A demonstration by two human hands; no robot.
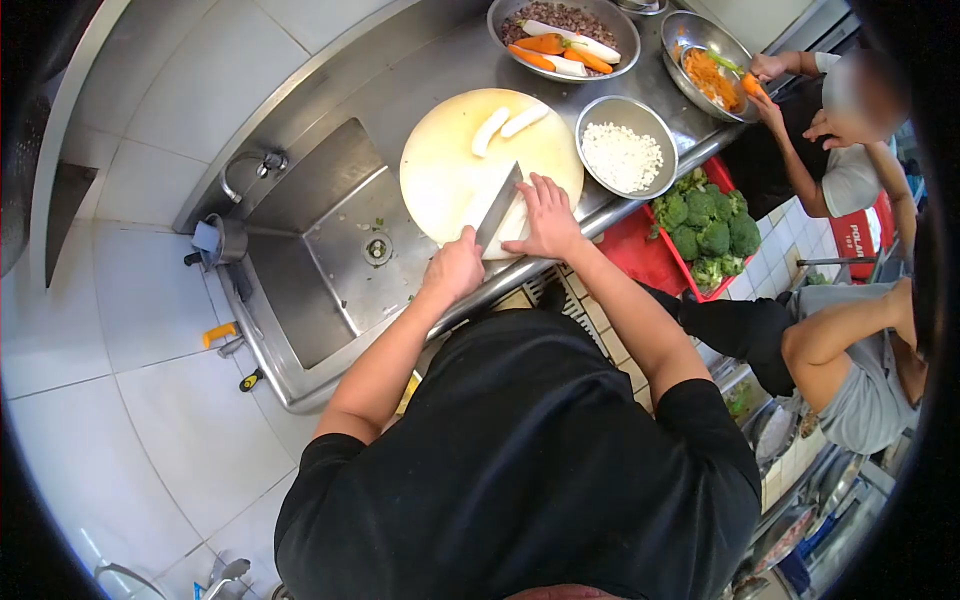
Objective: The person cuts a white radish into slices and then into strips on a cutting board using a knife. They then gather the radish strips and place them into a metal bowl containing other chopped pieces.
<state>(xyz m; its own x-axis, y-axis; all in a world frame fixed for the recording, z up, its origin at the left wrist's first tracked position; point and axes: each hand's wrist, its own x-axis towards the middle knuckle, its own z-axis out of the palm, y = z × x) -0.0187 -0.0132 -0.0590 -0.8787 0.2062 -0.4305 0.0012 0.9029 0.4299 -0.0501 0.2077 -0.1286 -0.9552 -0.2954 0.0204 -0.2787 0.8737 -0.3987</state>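
My left hand (456,266) is wrapped round the handle of a kitchen knife (499,208), its blade angled up and to the right over the round cutting board (430,150). Just right of the blade, my right hand (545,218) holds down a peeled white radish (511,226), thumb and fingers apart across it. The hand covers part of the radish. Whether the blade touches it I cannot tell. Two more white radish pieces (490,131) lie at the far side of the board. Beside the board stands a metal bowl (627,107) of small white diced pieces.
A steel sink (310,300) with a tap (255,170) is at the left. Behind the board, a bowl (630,40) holds carrots and white radishes. Broccoli (710,225) fills a red crate (690,265) at the right. A co-worker's hands (765,100) hold a carrot over another bowl.
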